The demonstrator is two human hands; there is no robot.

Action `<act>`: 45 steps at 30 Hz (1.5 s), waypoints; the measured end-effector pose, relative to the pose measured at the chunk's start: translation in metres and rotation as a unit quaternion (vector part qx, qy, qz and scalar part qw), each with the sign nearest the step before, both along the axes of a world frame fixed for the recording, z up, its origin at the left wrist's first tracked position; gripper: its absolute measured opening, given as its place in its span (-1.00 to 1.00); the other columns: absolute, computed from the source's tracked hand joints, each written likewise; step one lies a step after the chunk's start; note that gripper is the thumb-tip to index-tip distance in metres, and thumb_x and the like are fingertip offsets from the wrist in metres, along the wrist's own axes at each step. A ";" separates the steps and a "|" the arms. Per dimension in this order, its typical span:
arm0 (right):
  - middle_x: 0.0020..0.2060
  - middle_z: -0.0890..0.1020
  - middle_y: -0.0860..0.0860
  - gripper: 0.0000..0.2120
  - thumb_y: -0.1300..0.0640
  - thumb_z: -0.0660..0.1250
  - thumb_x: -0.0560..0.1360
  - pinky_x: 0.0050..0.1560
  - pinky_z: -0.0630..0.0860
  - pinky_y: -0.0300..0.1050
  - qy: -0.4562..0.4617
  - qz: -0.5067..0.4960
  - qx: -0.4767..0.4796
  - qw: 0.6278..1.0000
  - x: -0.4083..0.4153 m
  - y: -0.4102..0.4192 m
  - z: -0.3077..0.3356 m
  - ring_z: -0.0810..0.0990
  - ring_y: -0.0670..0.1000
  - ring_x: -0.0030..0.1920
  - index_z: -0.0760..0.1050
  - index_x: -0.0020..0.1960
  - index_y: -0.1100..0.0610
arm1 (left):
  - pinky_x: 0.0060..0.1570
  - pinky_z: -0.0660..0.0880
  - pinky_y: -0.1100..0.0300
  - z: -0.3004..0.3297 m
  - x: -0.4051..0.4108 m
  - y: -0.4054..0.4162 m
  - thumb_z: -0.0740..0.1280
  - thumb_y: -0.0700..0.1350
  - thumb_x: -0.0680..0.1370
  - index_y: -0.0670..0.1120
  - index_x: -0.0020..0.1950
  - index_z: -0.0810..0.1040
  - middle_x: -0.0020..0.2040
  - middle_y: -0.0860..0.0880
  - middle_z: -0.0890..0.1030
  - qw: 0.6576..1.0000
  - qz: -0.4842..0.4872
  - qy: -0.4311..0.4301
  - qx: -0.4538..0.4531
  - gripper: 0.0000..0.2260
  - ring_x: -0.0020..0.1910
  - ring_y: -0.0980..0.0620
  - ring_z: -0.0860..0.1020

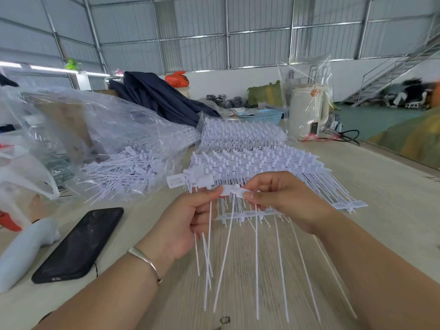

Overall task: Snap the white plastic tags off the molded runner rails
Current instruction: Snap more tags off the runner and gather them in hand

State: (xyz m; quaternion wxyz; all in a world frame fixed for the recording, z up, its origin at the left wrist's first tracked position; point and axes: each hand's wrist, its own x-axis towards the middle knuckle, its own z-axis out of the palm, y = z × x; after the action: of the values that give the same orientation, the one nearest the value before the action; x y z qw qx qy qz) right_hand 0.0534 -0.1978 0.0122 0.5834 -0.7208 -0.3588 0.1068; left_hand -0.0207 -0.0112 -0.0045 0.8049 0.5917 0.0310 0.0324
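Both hands pinch 1 white tag (234,191): left hand (188,219), right hand (284,198), above runner rails (250,160) on bench (392,186). No readable writing.

hidden: tag (234,191) ends under both hands' fingertips | blurred: rail (245,214) just below grip | cut off: white bottle (23,248) far left of grip
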 end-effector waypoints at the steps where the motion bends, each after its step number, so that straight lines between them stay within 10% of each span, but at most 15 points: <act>1: -0.38 0.59 0.06 -0.93 0.22 0.42 0.46 -0.22 0.41 -0.22 0.002 0.001 0.002 1.000 0.000 -0.001 0.000 0.47 0.01 -0.33 0.63 -0.08 0.22 | -0.65 -0.04 0.36 0.000 0.000 0.000 0.42 -0.12 0.35 -0.01 -0.34 0.45 -0.50 0.11 0.13 1.000 -0.010 0.005 -0.006 -0.84 -0.61 0.20 0.06; 26: -0.40 0.60 0.05 -0.87 0.25 0.41 0.35 -0.24 0.43 -0.24 0.092 0.148 0.141 0.974 -0.006 0.008 -0.004 0.49 -0.03 -0.39 0.48 -0.14 0.21 | -0.67 0.13 0.39 -0.009 -0.003 -0.011 0.59 0.00 0.31 -0.13 -0.09 0.51 -0.48 0.08 0.23 0.970 -0.219 0.027 -0.102 -0.64 -0.61 0.23 0.20; 40: -0.48 0.56 0.00 -0.87 0.34 0.49 0.31 -0.40 0.36 -0.31 0.048 -0.004 0.140 0.989 -0.003 0.005 0.003 0.45 -0.08 -0.48 0.57 -0.21 0.21 | -0.64 0.07 0.34 -0.003 0.001 -0.003 0.43 -0.13 0.37 -0.03 -0.48 0.51 -0.50 0.06 0.15 0.998 0.027 -0.016 0.046 -0.77 -0.61 0.15 0.11; 45: -0.59 0.47 -0.03 -0.82 0.48 0.31 0.39 -0.50 0.31 -0.38 0.030 -0.054 0.158 0.986 -0.004 0.005 0.007 0.39 -0.12 -0.54 0.54 -0.24 0.23 | -0.64 0.16 0.33 0.000 0.005 -0.001 0.28 -0.16 0.55 -0.06 -0.29 0.35 -0.46 0.01 0.35 0.997 0.050 -0.024 -0.044 -0.78 -0.57 0.13 0.24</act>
State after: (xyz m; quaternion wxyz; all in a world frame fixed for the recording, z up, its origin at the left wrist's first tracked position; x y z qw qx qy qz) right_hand 0.0496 -0.1932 0.0195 0.7052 -0.6341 -0.3147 0.0385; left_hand -0.0158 -0.0120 -0.0040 0.8279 0.5527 0.0430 0.0854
